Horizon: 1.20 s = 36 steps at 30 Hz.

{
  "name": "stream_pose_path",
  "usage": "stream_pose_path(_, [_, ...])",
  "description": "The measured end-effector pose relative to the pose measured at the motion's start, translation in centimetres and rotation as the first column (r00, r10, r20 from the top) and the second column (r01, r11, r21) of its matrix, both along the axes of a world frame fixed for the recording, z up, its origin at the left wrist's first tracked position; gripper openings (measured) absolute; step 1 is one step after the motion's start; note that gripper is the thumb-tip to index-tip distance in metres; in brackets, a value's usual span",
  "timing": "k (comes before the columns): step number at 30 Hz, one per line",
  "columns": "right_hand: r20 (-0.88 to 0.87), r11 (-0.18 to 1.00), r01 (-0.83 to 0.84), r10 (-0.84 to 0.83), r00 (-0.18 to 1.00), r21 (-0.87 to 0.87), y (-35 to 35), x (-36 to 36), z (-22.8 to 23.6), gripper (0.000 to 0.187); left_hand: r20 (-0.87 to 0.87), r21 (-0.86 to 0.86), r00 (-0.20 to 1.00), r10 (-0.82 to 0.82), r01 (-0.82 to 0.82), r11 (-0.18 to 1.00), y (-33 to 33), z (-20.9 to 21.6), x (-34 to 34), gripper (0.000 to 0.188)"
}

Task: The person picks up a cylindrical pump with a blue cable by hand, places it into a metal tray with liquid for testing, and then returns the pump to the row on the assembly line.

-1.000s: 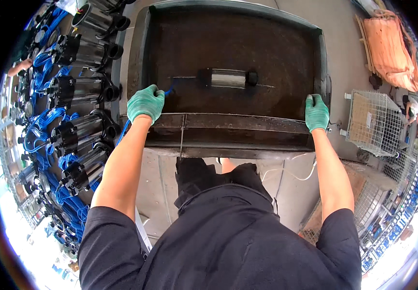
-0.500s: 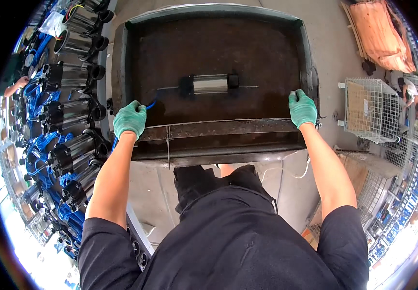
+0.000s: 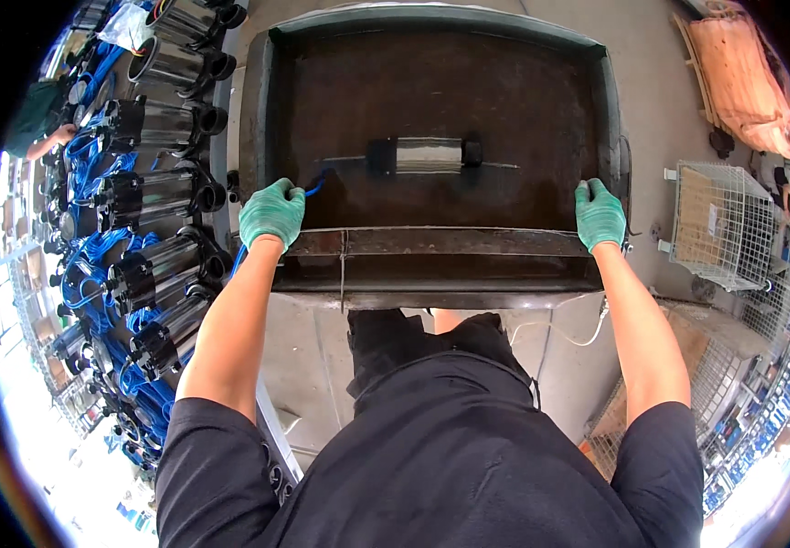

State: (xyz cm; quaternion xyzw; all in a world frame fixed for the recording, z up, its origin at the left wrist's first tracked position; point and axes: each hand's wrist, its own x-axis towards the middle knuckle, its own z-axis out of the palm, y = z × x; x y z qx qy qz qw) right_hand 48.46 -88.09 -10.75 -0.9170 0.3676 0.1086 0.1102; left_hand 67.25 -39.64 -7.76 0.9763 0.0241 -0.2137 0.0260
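In front of me is a dark metal tank with a raised rim. A shiny metal cylinder with black ends lies lengthwise inside it, with a thin rod sticking out at each end. My left hand, in a green glove, is closed at the tank's left rim. A blue cable runs from inside the tank to that hand and shows again below it; the grip itself is partly hidden. My right hand, gloved alike, is closed on the right rim. A flat bar crosses the tank's near side.
Along the left stand several metal cylinders with black ends and coils of blue cable. Another person's arm reaches in there. At right are a wire cage and an orange-wrapped bundle. A pale hose hangs near me.
The whole scene has shifted a little to the right in the view. Both hands stay at the tank's rims, and the cylinder keeps its place inside the tank.
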Motion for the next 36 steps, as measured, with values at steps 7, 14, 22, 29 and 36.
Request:
stream_pose_path(7, [0.021, 1.000, 0.003, -0.003, 1.000, -0.012, 0.09, -0.03, 0.04, 0.042, -0.010, 0.005, 1.000, 0.007, -0.007, 1.000, -0.30, 0.27, 0.09, 0.029])
stream_pose_path(14, [0.028, 1.000, -0.009, 0.009, 1.000, -0.017, -0.24, 0.01, -0.15, 0.043, 0.034, -0.004, 0.999, -0.002, 0.002, 1.000, -0.13, -0.17, 0.00, 0.028])
stream_pose_path(22, [0.009, 1.000, 0.008, -0.008, 1.000, -0.019, -0.03, -0.13, -0.16, 0.044, 0.010, -0.001, 1.000, 0.003, -0.003, 1.000, 0.02, -0.27, 0.04, 0.028])
stream_pose_path(29, [0.014, 1.000, 0.004, -0.004, 1.000, -0.022, 0.26, 0.08, 0.32, 0.045, -0.006, 0.010, 1.000, 0.004, -0.004, 1.000, 0.02, -0.19, 0.17, 0.029])
stream_pose_path(36, [-0.038, 1.000, 0.007, -0.007, 0.999, 0.004, 0.02, 0.23, 0.14, 0.046, -0.012, 0.018, 1.000, -0.003, 0.003, 1.000, -0.06, -0.05, 0.10, 0.029])
